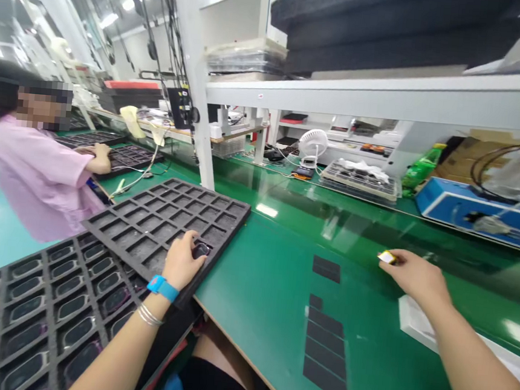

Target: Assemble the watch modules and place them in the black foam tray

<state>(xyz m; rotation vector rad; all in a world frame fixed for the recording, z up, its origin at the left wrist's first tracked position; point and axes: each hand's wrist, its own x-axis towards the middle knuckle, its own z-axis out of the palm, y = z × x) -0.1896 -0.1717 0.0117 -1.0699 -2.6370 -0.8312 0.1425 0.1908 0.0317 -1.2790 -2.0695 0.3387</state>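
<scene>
My left hand [182, 261], with a blue band at its wrist, reaches over a black compartment tray [158, 210]. Its thumb and fingers close around a small dark, glossy rounded part [201, 250] in a compartment near the tray's right edge. My right hand [412, 275] is above the green table at the right. Its fingertips pinch a small block [387, 257] with a white face and yellow edges; the exact kind is not clear. The other compartments I can see in this tray hold no such parts.
Below at the left lies another black tray [61, 250] filled with rounded rectangular frames. Black rectangular pieces [326, 346] lie on the green table [260, 292]. A white box [417, 321] is under my right forearm. A co-worker in pink [39, 163] works at the left.
</scene>
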